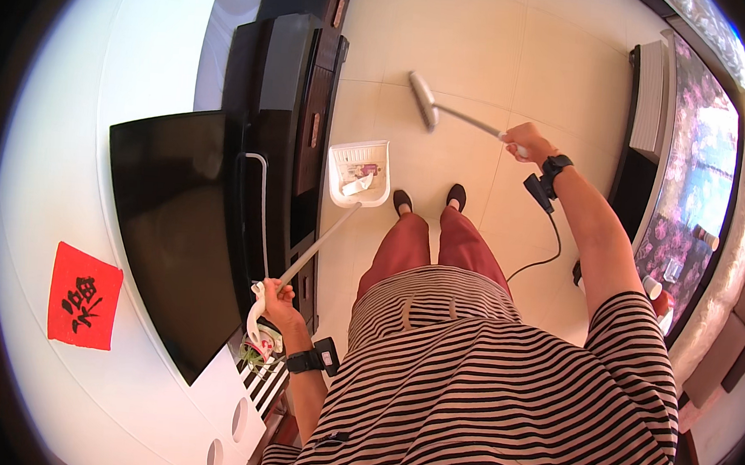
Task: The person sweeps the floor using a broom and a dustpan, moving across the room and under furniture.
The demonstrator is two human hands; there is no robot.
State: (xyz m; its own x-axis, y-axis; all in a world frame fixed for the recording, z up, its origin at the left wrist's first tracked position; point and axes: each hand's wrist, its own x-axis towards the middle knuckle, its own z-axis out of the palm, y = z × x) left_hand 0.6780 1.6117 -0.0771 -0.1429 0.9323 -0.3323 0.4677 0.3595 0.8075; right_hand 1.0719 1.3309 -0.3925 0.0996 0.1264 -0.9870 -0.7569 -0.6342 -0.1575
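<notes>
My right hand (524, 141) grips the handle of a broom (466, 118). The broom head (423, 100) is at or just above the pale tiled floor (461, 40), ahead of my feet; contact is hard to tell. My left hand (280, 303) is closed around the upper end of a long-handled dustpan's pole (320, 245). The white pan (385, 176) sits left of my feet, beside a dark cabinet. Inside it lie a crumpled white scrap (357, 185) and a small printed packet (370, 170).
A dark TV cabinet (276, 137) runs along the left, with a television (168, 233) above it. At the right stands a glass-topped table (689, 188) bearing cups. A potted plant (253, 356) is near my left wrist. A black cable (558, 244) hangs from my right wrist device.
</notes>
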